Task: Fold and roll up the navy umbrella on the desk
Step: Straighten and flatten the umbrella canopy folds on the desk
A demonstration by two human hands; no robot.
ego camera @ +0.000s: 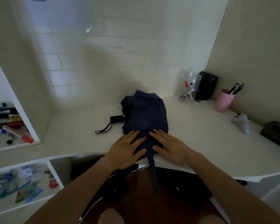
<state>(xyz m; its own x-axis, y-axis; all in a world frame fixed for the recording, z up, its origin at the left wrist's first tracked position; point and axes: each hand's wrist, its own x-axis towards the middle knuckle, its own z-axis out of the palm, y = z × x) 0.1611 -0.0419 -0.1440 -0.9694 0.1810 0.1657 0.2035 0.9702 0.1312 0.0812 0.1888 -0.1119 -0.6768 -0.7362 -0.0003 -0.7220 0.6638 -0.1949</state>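
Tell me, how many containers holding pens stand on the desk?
2: a clear jar at the back right, and a pink cup right of it. The black case between might hide more.

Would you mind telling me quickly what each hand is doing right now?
Left hand: open, fingers straight, pressing flat on the navy umbrella.
Right hand: open, fingers straight, pressing flat on the umbrella beside the left.

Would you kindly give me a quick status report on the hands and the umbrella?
Left hand and right hand flat, pressing navy umbrella on desk. Canopy bunched, unrolled; strap hangs over edge. Nothing obstructing.
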